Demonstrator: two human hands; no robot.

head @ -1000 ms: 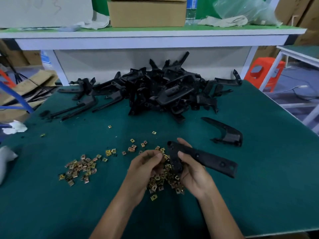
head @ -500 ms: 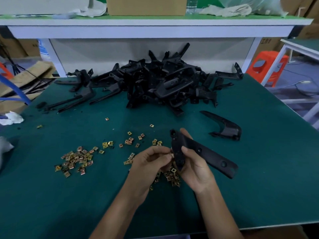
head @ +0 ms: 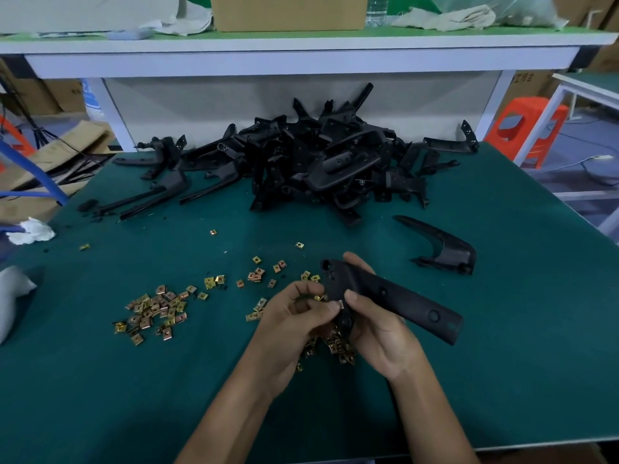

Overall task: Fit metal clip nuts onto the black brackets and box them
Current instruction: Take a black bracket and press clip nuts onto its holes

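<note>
My right hand [head: 375, 323] grips a long black bracket [head: 395, 296] by its near end, above the green table. A small metal clip nut [head: 341, 305] sits at the bracket's edge, pinched by the fingertips of my left hand [head: 294, 319]. Several brass clip nuts lie loose under my hands [head: 338, 349] and in a heap [head: 157, 309] to the left. A large pile of black brackets [head: 321, 162] fills the back of the table. One curved black bracket [head: 442, 246] lies alone to the right.
The green table [head: 502, 363] ends close on the right and near side. A cardboard box [head: 288, 11] stands on the raised shelf [head: 301, 45] behind. White rags [head: 30, 231] lie at the left edge. An orange stool [head: 526, 128] stands beyond the right corner.
Both hands lifted the bracket a little off the nut heap. My left hand brought a clip nut up against the bracket's edge.
</note>
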